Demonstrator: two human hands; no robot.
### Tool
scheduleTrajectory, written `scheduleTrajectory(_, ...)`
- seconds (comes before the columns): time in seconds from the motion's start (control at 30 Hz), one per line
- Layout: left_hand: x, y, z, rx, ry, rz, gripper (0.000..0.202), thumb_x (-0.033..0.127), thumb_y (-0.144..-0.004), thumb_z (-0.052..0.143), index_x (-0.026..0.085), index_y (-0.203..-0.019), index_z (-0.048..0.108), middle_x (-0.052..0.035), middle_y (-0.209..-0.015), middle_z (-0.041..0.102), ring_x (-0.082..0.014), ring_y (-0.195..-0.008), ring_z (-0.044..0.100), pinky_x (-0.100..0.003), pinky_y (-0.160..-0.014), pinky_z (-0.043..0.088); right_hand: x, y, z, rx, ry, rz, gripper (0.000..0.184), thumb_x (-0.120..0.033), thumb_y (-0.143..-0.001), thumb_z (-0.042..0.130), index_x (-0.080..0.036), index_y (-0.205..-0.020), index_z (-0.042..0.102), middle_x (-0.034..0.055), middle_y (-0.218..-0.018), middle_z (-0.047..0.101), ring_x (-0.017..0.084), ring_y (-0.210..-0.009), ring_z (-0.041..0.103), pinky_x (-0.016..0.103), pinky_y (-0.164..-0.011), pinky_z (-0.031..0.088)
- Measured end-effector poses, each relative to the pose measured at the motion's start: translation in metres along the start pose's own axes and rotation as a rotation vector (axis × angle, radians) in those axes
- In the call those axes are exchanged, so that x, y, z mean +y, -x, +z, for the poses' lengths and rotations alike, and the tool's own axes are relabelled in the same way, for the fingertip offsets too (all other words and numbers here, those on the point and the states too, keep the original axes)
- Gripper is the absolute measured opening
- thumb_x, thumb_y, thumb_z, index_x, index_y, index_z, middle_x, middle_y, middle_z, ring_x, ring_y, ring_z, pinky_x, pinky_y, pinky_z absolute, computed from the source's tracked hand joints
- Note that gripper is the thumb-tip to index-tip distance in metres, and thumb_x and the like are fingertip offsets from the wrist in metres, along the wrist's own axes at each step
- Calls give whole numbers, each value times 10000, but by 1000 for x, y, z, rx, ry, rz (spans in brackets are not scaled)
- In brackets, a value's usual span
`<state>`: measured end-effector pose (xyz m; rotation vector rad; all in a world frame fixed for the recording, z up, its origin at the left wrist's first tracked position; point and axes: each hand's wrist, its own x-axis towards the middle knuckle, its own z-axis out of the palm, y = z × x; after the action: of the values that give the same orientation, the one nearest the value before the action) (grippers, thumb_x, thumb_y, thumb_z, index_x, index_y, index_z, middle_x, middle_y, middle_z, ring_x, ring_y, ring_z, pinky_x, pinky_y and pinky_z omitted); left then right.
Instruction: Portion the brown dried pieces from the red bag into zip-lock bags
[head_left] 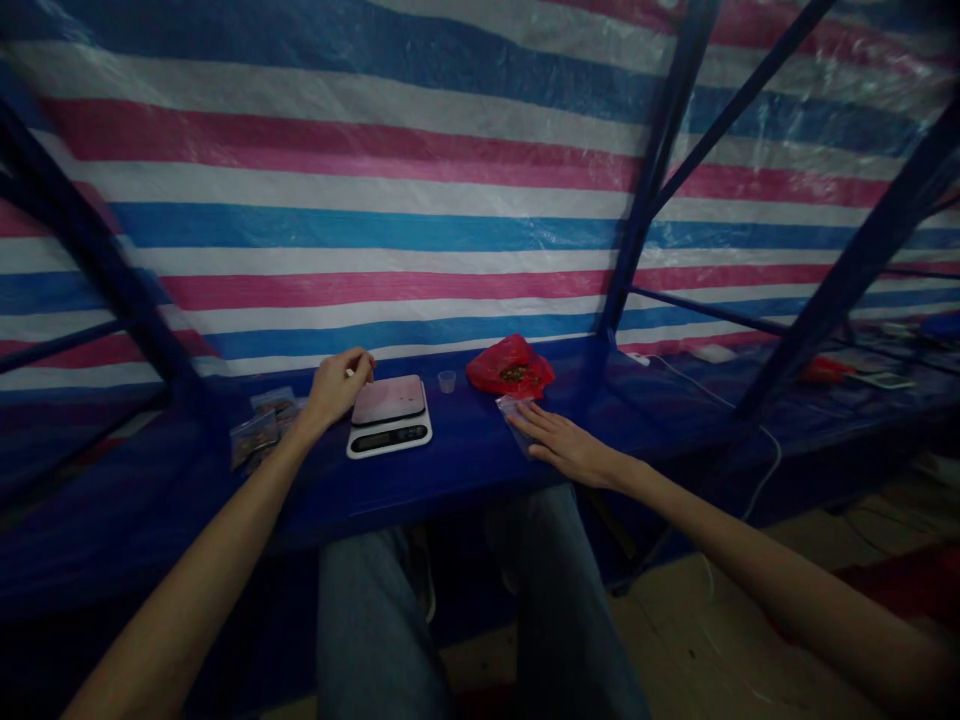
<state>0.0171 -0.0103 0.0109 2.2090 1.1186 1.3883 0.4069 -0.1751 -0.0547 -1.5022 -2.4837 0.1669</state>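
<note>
Left hand (pixel 339 384): curled beside the scale (pixel 390 402) — can't tell its grip
Right hand (pixel 564 440): fingers flat, unclenched
Clear bag (pixel 517 432): on the table (pixel 450 465), under right fingers
Pressure: light — probably best

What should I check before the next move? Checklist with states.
1. Right hand on the clear plastic bag: ok, palm down.
2. Left hand off the kitchen scale: cannot tell, fingers at its far left corner.
3. Scale display legible: not ok, too dark and small here.
4. Red plastic bag open: ok, brown bits showing.
5. Small clear cup upright: ok.
6. Small filled bags off the scale: ok, left of it.
</note>
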Motion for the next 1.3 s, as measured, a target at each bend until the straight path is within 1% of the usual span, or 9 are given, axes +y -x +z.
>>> scheduleTrajectory(0.1, -21, 28, -50, -65, -165, -37, 318, 474, -796, 611, 184, -863, 724, -106, -1013, 728, -253, -961, 659, -344, -899, 504, 6, 2, 1, 6, 39, -44, 648, -526, -1035, 383, -276, -1610, 221, 88, -1671, 181, 290, -1544, 143, 537, -1232, 246)
scheduleTrajectory(0.23, -55, 74, -102, -213, -496, -254, 706, 641, -704, 645, 149, -1209, 674, -185, -1451, 549, -393, -1330, 506, -484, -1092, 408, 14, -4, 10, 125, 87, -122, 550, -389, -1061, 344, -283, -1597, 276, 87, -1642, 291, 261, -1516, 276, 516, -1195, 346)
scheduleTrajectory(0.43, -67, 109, -112, -242, -507, -298, 521, 568, -874, 466, 191, -1118, 732, -128, -1095, 761, -325, -1069, 695, -413, -940, 525, 22, -23, 19, 396, 131, -248, 500, -164, -974, 410, -284, -1439, 551, 87, -1458, 585, 285, -1360, 536, 532, -1076, 474)
scheduleTrajectory(0.67, -34, 71, -132, 124, -509, -224, 488, 470, -958, 426, 164, -1242, 677, -170, -1154, 737, -299, -1029, 708, -386, -881, 534, -25, -29, -19, 868, -38, -248, 353, -157, -924, 537, -316, -1188, 710, 73, -1095, 718, 283, -1037, 668, 494, -940, 517)
scheduleTrajectory(0.77, 5, 36, -104, 311, -166, -120, 459, 483, -962, 472, 178, -1256, 646, -101, -886, 752, -205, -730, 700, -281, -654, 535, -65, -57, -37, 900, -279, -221, 278, -214, -938, 574, -326, -1147, 719, 75, -1100, 701, 285, -1069, 652, 484, -964, 508)
scheduleTrajectory(0.9, 55, -9, -12, -2, 180, -72, 410, 502, -978, 466, 223, -1250, 594, 25, -593, 601, -131, -439, 522, -223, -451, 412, -94, -136, -41, 537, -911, -118, 454, -403, -863, 710, -282, -1290, 620, 92, -1155, 700, 247, -928, 685, 408, -783, 567)
scheduleTrajectory(0.97, 64, -24, 30, -25, 215, -16, 370, 487, -985, 471, 226, -1218, 591, 61, -534, 494, -113, -405, 445, -213, -420, 347, -87, -176, -37, 324, -1237, -55, 380, -435, -834, 732, -212, -1135, 677, 87, -952, 730, 206, -766, 680, 335, -654, 542)
scheduleTrajectory(1.03, 62, -35, 57, 13, 258, 22, 316, 460, -984, 488, 220, -1162, 591, 75, -517, 422, -103, -409, 396, -206, -415, 298, -70, -203, -31, 298, -1463, 11, 347, -413, -745, 820, -187, -973, 687, 54, -819, 718, 166, -669, 648, 284, -593, 501)
scheduleTrajectory(1.3, 25, -25, 81, 111, 370, -65, 333, 488, -951, 541, 255, -1184, 495, 52, -663, 521, -118, -485, 471, -223, -474, 382, -29, -206, -2, 122, -1623, -3, 344, -349, -598, 934, -164, -756, 691, 8, -713, 711, 126, -643, 652, 263, -659, 509)
